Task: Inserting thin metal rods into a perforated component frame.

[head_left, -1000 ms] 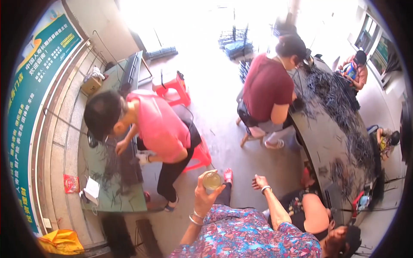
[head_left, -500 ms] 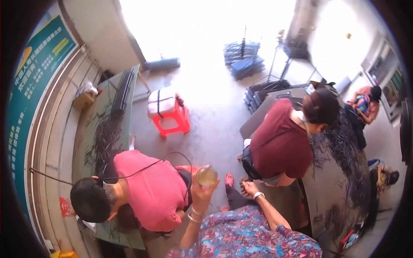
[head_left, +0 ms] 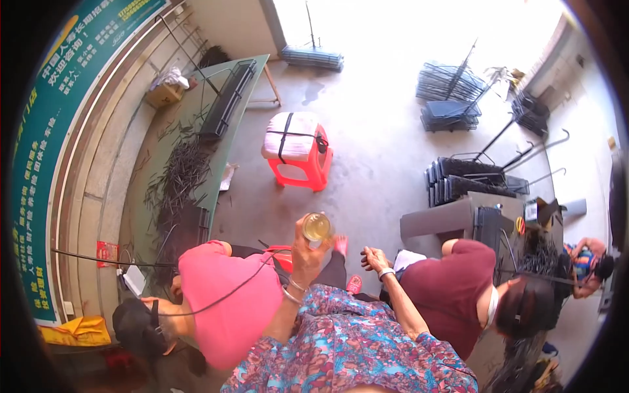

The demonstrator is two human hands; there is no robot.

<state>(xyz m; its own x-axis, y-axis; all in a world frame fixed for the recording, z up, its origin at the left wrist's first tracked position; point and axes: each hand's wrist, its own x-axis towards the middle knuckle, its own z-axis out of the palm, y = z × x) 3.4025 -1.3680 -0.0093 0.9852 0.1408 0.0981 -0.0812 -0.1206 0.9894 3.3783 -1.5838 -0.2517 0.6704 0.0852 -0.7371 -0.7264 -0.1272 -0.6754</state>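
Observation:
My left hand (head_left: 309, 252) is raised in front of me and closed round a clear cup (head_left: 317, 226) of yellowish liquid, seen from above with its round rim uppermost. A bracelet circles that wrist. Lower and to the right, my right hand (head_left: 375, 260) is held in the air with its fingers curled together; whether anything is in them is too small to make out. A white band is on the right wrist. Below the hands are my sandalled feet, one pink sandal (head_left: 354, 283) showing on the floor.
A person in pink (head_left: 229, 295) sits close on my left at a green table (head_left: 226, 150) strewn with black strips. Another in maroon (head_left: 445, 288) sits close on my right. Ahead stands a red stool (head_left: 301, 171) with a strapped cushion. Black racks (head_left: 458, 180) stand at the right.
My view has swung to the right and the stool is nearer the middle. The cup stays in my left hand. My right hand is now raised apart from the maroon-clad person's side.

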